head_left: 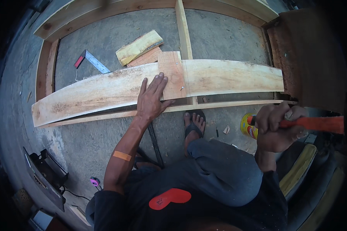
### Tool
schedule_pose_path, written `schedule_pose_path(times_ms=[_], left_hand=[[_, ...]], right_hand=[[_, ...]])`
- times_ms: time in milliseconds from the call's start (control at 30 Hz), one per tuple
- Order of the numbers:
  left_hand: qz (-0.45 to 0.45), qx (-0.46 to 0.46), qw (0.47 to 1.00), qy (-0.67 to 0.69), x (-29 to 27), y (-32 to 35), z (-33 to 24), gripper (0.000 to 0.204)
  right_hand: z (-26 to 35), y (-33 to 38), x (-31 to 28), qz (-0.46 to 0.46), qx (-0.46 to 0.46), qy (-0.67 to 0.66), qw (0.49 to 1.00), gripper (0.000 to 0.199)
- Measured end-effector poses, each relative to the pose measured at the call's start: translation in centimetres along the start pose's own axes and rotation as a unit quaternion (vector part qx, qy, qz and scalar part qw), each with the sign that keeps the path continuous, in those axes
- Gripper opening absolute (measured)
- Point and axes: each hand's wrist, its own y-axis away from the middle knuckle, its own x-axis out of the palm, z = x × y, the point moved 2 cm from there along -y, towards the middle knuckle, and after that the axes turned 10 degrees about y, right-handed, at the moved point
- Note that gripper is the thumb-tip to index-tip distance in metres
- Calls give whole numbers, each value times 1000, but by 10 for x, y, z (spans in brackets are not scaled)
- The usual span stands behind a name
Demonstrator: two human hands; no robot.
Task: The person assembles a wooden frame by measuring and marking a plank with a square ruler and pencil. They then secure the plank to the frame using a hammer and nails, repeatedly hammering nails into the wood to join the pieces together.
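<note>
A long pale board (100, 90) with a curved far edge lies across a wooden frame (216, 103). Over its middle sits a short reddish wood piece (171, 65), with a nail (182, 88) standing in its near right part. My left hand (151, 101) lies flat with fingers stretched, touching the long board and the short piece's left side. Off to the right, my right hand (278, 131) is wrapped round the orange handle (322, 124) of a tool. The tool's working end cannot be made out, so its kind is unclear.
Wood offcuts (139, 47) and a try square (94, 61) lie beyond the board. A yellow can (247, 126) stands below my right hand. Near my left side are a pink tape measure (95, 181) and a dark metal device (46, 173). Brown upholstery (312, 57) borders the right.
</note>
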Motion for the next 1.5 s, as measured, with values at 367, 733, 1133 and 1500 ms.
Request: schedule_pose_path(times_ms=[367, 733, 1133, 1500], left_hand=[[4, -18, 1000, 6, 0, 5, -1, 97], [25, -10, 999, 25, 0, -2, -1, 95], [32, 0, 999, 43, 11, -4, -5, 99], [22, -10, 999, 29, -1, -7, -10, 91]], right_hand=[[-11, 13, -1, 98, 58, 90, 989, 43], [0, 0, -4, 115, 63, 224, 966, 45], [-60, 37, -22, 128, 163, 330, 921, 34], [-74, 42, -10, 260, 50, 449, 853, 41]])
